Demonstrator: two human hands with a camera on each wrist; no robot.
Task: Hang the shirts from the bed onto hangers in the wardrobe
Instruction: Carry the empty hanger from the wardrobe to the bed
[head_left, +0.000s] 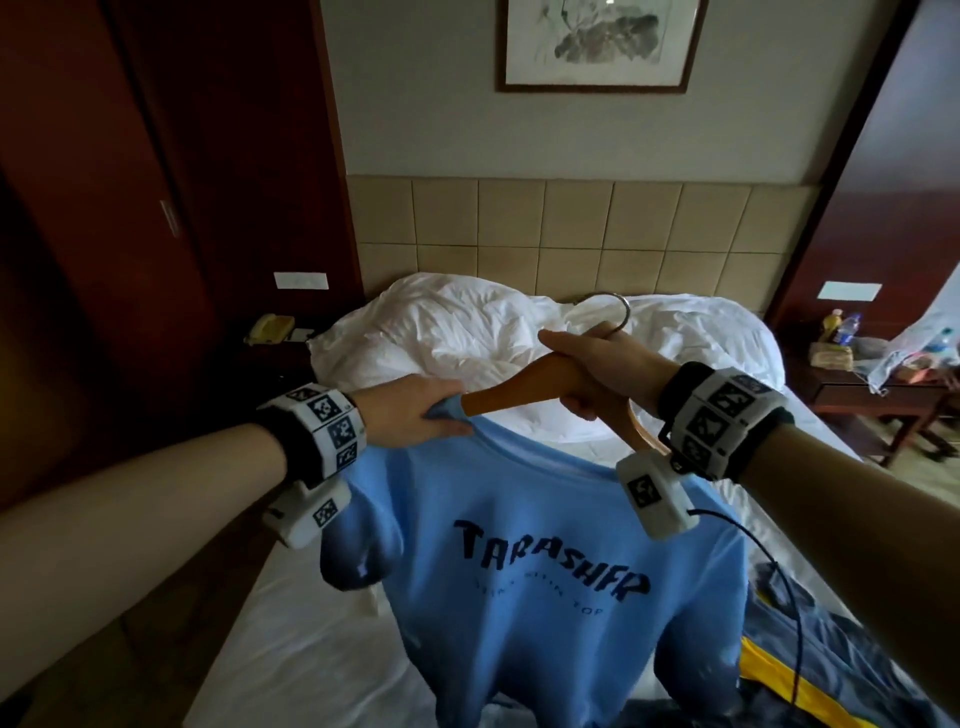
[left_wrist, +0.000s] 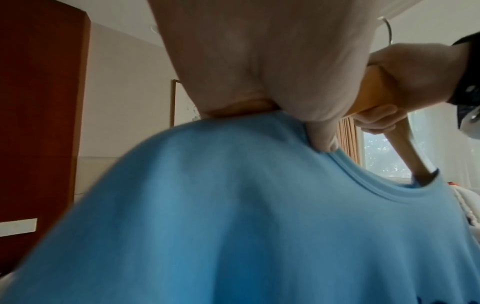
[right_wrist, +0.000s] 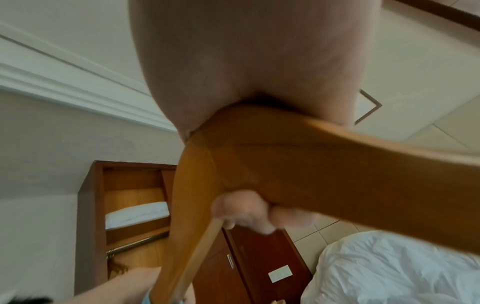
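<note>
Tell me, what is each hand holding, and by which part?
The right hand grips the wooden hanger at its middle, just below the metal hook. The left hand pinches the blue shirt at the neckline, by one hanger arm.

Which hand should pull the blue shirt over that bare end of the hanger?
Probably the left hand: it already pinches the blue shirt collar beside the hanger end. The right hand holds its middle.

Right hand (right_wrist: 249, 82) around wooden hanger (right_wrist: 324, 174)
</note>
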